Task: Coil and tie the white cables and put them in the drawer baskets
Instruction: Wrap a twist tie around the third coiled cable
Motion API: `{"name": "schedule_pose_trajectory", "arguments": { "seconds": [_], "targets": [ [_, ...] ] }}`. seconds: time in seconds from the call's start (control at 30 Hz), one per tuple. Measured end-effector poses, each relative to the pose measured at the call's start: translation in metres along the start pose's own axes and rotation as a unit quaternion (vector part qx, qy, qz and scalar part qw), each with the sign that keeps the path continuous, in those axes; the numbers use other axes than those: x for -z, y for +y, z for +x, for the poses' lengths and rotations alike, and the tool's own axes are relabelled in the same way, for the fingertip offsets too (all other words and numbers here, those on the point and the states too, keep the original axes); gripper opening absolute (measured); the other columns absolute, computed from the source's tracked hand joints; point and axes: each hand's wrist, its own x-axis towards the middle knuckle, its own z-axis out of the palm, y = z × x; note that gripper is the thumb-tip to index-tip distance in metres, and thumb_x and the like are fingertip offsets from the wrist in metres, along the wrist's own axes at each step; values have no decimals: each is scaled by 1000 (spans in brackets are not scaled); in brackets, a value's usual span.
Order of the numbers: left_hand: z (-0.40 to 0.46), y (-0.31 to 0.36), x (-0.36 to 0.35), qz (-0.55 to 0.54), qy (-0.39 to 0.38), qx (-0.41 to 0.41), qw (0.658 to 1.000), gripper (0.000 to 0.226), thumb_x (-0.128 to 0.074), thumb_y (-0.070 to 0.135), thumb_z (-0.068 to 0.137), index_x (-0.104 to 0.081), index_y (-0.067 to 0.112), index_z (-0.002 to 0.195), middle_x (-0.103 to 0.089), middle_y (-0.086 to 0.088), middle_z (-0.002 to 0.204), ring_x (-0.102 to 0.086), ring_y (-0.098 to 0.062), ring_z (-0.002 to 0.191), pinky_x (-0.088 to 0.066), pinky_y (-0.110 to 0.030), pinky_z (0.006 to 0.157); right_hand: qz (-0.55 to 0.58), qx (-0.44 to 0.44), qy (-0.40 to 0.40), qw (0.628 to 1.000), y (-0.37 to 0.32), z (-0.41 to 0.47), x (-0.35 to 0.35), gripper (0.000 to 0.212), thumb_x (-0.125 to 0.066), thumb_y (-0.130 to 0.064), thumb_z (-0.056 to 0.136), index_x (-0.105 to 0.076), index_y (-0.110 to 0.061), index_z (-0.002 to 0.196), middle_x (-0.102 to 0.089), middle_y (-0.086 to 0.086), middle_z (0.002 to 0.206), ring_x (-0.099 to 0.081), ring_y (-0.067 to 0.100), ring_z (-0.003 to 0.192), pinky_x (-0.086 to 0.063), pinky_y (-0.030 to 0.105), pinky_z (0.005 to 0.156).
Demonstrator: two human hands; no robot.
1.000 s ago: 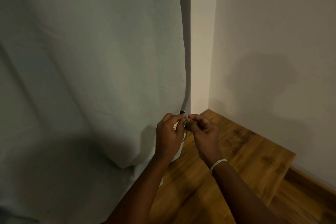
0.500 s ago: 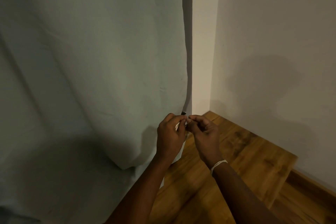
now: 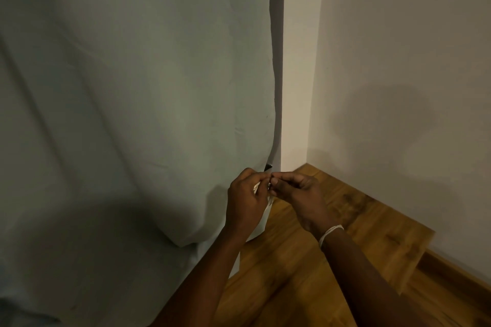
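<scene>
Left hand (image 3: 245, 200) and right hand (image 3: 300, 198) pinch what seems a white cable (image 3: 256, 186); no writing legible

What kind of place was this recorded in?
Probably a room corner in a home: a pale curtain hangs by plain walls over a wood-look floor.

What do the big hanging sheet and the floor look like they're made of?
Sheet: apparently woven fabric, matte pale grey-green, showing soft folds and creases. Floor: wood or wood-look laminate, warm brown with grain streaks and a slight sheen; which one, the view leaves open.
</scene>
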Motion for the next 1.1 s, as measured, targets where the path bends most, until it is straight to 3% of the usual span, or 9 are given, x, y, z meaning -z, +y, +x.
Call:
{"name": "schedule_pose_trajectory", "arguments": {
  "seconds": [0.13, 0.27, 0.4, 0.47, 0.6, 0.7, 0.93, 1.03, 1.1],
  "targets": [
    [1, -1, 0, -6, -5, -3, 1000, 12, -66, 15, 91, -74, 10, 98, -70, -1, 87, -64, -9, 76, -53, -12, 69, -47, 33, -11, 998, -1, 0, 2, 16, -65, -1, 92, -76, -7, 102, -78, 13, 93, -75, 27, 83, -62, 35, 78],
    [3, -2, -1, -13, -29, -6, 999, 13, -67, 19, 91, -74, 11, 98, -71, 0, 90, -65, -8, 79, -52, -11, 71, -183, 124, -12, 975, -1, 2, 7, 9, -69, -10, 92, -75, -15, 96, -77, 3, 86, -75, 21, 79, -63, 36, 75],
    [5, -6, 2, -33, -73, -19, 997, 14, -66, 22, 92, -74, 13, 101, -70, 2, 92, -65, -7, 83, -52, -11, 75, -350, 219, -32, 910, -7, -1, 11, 10, -65, -11, 95, -75, -13, 95, -70, -11, 82, -67, -4, 80, -51, 8, 70],
    [5, -5, 2, -52, -95, -20, 994, 16, -64, 21, 92, -74, 13, 103, -70, 3, 93, -65, -7, 86, -54, -16, 77, -386, 242, -28, 890, -10, -3, 10, 13, -61, -11, 97, -73, -12, 93, -66, -10, 79, -62, -6, 81, -46, 5, 69],
    [5, -5, 2, -100, -125, -11, 987, 22, -59, 23, 94, -74, 15, 108, -71, 3, 99, -66, -9, 93, -55, -22, 84, -387, 253, -29, 886, -9, -7, 10, 15, -56, -7, 99, -68, -11, 91, -64, -6, 79, -59, 3, 79, -41, 6, 67],
    [3, -5, 3, -142, -140, 9, 980, 21, -57, 19, 97, -73, 18, 110, -72, 5, 102, -66, -7, 97, -52, -19, 85, -397, 244, -36, 884, -12, -8, 9, 15, -53, -10, 101, -64, -12, 93, -61, -7, 81, -56, 2, 76, -38, 7, 66],
    [6, -2, 6, -125, -150, 22, 980, 16, -66, 32, 90, -72, 18, 95, -72, 10, 88, -67, -8, 85, -55, -22, 77, -413, 258, -34, 873, -24, -15, 5, 16, -39, -18, 103, -52, -15, 93, -48, -14, 81, -49, 0, 75, -38, 8, 66],
    [8, 2, 7, -120, -152, 18, 981, 14, -64, 32, 90, -70, 20, 94, -71, 12, 86, -68, -9, 82, -57, -27, 75, -388, 253, -20, 886, -25, -17, 3, 18, -40, -12, 105, -54, -12, 94, -56, -4, 84, -53, 6, 76, -41, 13, 65],
    [9, 8, 7, -131, -144, 9, 981, 14, -65, 30, 89, -70, 18, 94, -71, 10, 86, -68, -9, 81, -58, -26, 73, -326, 224, -4, 918, -26, -18, 1, 18, -40, -7, 105, -55, -10, 95, -61, 1, 86, -58, 11, 75, -48, 21, 64]
  ]
}}
